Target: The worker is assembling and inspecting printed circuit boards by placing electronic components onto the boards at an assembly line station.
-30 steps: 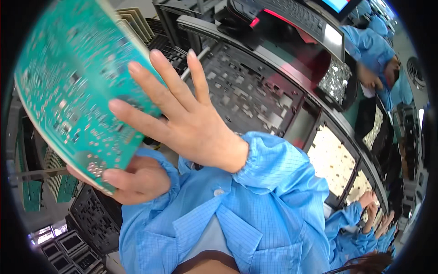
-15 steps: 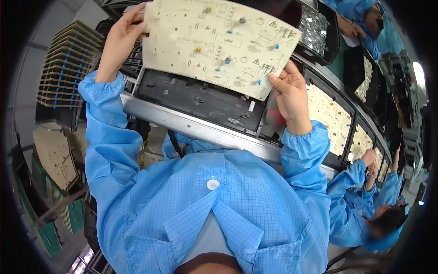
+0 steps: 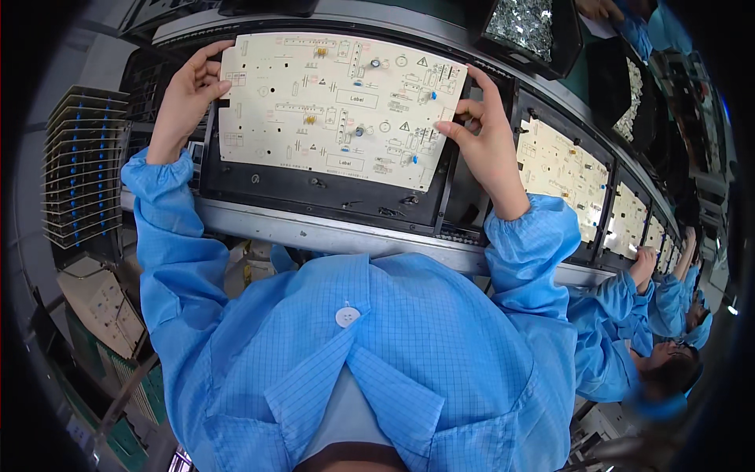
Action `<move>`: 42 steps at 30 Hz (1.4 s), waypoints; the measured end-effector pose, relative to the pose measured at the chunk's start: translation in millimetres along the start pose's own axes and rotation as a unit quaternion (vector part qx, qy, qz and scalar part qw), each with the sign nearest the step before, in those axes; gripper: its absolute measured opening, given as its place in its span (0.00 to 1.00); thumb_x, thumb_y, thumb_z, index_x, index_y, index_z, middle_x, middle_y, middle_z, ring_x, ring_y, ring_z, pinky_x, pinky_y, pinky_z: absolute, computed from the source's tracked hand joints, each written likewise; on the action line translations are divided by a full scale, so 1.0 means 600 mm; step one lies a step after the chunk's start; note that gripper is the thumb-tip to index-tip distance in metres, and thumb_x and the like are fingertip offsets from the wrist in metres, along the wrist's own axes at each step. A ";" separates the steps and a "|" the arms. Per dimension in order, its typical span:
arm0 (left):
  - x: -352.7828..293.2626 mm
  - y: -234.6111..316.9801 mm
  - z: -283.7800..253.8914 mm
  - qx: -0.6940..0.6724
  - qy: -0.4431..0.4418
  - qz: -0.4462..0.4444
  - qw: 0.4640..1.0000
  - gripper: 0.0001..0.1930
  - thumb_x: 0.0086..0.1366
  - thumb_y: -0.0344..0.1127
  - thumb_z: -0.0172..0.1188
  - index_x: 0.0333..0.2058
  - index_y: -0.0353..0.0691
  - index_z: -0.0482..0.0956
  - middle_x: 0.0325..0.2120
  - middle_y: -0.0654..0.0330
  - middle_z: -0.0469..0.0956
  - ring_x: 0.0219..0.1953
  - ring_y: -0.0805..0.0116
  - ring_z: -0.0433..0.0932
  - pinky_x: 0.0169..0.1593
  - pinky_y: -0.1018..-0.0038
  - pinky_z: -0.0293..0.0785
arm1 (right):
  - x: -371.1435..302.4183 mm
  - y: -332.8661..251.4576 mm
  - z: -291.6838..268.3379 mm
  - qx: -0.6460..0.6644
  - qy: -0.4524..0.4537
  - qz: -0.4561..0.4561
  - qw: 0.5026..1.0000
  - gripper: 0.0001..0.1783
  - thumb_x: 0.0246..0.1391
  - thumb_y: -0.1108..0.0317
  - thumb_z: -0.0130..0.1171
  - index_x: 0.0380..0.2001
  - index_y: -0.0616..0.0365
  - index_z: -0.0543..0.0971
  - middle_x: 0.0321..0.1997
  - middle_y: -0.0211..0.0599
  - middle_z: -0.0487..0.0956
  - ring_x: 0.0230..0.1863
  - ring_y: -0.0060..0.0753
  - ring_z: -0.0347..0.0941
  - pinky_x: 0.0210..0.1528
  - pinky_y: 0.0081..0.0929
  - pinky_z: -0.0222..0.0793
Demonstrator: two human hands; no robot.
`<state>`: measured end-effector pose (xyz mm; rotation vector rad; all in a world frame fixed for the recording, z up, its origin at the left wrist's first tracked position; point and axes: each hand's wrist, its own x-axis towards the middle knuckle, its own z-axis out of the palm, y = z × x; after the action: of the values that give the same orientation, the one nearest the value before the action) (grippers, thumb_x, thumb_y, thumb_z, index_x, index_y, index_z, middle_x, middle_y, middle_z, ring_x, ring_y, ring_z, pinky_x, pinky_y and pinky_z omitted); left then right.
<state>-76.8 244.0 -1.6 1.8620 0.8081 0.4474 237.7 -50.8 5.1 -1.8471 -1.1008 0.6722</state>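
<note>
Between my hands is a cream circuit board (image 3: 259,122) with a few blue and yellow parts on its upper face. Over its left edge my left hand (image 3: 197,90) is closed, thumb on top. My right hand (image 3: 481,138) pinches the right edge, with the thumb on the face and the fingers bent at the upper corner. Beneath the board lies a black carrier frame (image 3: 267,179), its near strip showing. Whether the board touches the frame all round I cannot tell.
Along the metal rail (image 3: 314,228) more boards in black frames (image 3: 562,169) run off to the right, where a co-worker's hand (image 3: 643,266) reaches in. A bin of shiny small parts (image 3: 519,27) stands at the back. Racked boards (image 3: 82,169) stand at the left.
The board has come down and toward the left, from a tilted pose to nearly flat over the black frame. Both hands moved with it, still gripping its edges.
</note>
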 end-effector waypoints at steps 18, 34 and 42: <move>-0.005 -0.024 0.019 0.333 0.075 0.103 0.934 0.32 0.60 0.33 0.66 0.63 0.64 0.70 0.73 0.52 0.46 0.73 0.42 0.42 0.71 0.46 0.48 | 0.004 0.016 -0.047 -0.241 0.110 -0.107 0.958 0.32 0.52 0.72 0.67 0.62 0.50 0.72 0.56 0.43 0.74 0.58 0.47 0.66 0.62 0.37 0.62; -0.127 0.082 0.169 0.427 -0.075 0.159 0.887 0.23 0.64 0.36 0.61 0.58 0.45 0.75 0.63 0.54 0.67 0.66 0.47 0.61 0.68 0.52 0.52 | 0.059 0.045 0.006 -0.293 0.077 -0.251 0.919 0.03 0.48 0.75 0.65 0.29 0.59 0.84 0.28 0.39 0.77 0.35 0.44 0.72 0.38 0.36 0.69; -0.182 0.102 0.185 0.302 -0.097 0.193 0.928 0.11 0.60 0.33 0.65 0.42 0.41 0.81 0.51 0.57 0.75 0.63 0.49 0.66 0.68 0.51 0.54 | 0.108 0.048 -0.032 -0.370 0.104 -0.243 0.891 0.10 0.47 0.67 0.68 0.36 0.55 0.87 0.38 0.39 0.78 0.42 0.46 0.71 0.45 0.38 0.68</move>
<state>-64.5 77.8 13.7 2.6160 0.4642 0.2566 294.9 -8.0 -12.1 -2.0447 -1.7349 -0.2900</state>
